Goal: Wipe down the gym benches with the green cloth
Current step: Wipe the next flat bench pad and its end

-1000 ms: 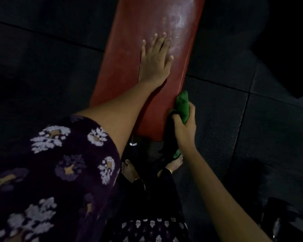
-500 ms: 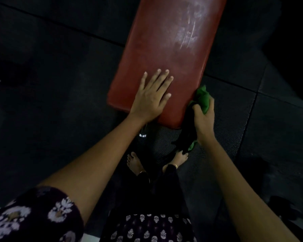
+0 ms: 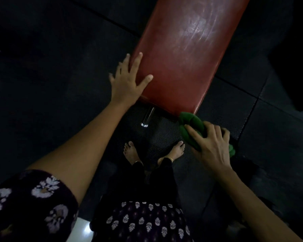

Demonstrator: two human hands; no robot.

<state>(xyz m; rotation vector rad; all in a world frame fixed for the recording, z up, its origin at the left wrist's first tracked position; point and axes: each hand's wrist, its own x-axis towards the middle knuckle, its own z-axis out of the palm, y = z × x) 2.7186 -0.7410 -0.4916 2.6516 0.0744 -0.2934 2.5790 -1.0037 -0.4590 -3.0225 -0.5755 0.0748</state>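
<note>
Right hand (image 3: 212, 147) grips green cloth (image 3: 192, 126) at bench (image 3: 185, 55) corner — left hand (image 3: 128, 81) spread flat.

Red bench pad (image 3: 185, 55): smooth vinyl-like upholstery, semi-glossy, with pale smeared streaks catching light. Green cloth (image 3: 191, 124): soft, matt, thickly bunched fabric. Bench leg (image 3: 148, 117): polished, shiny metal tube. Floor mats (image 3: 164, 135): black, matt, rubbery, finely dimpled. Sleeve (image 3: 33, 203): dark printed cloth, matt.

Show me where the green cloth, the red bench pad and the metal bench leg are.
green cloth (image 3: 193, 122), head view, bunched top fold.
red bench pad (image 3: 182, 55), head view, middle of top surface.
metal bench leg (image 3: 148, 117), head view, shiny tube under pad.
</note>
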